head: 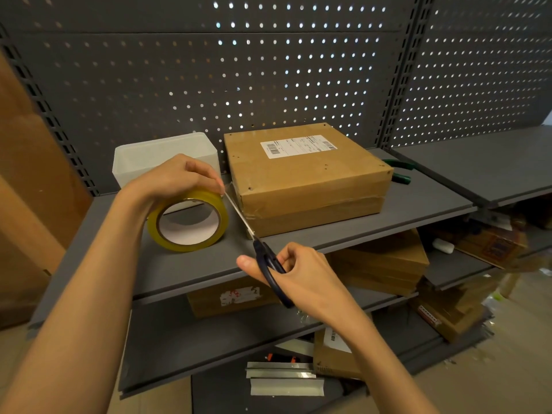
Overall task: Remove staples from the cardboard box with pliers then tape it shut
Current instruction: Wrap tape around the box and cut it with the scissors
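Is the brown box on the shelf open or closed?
Closed. The cardboard box has its top lying flat, with the label facing up.

Just two bare forearms coming in from the bottom of the frame, no sleeves, watch or rings showing on the left hand or right hand.

Left hand gripping tape roll, right hand holding scissors, cardboard box alongside
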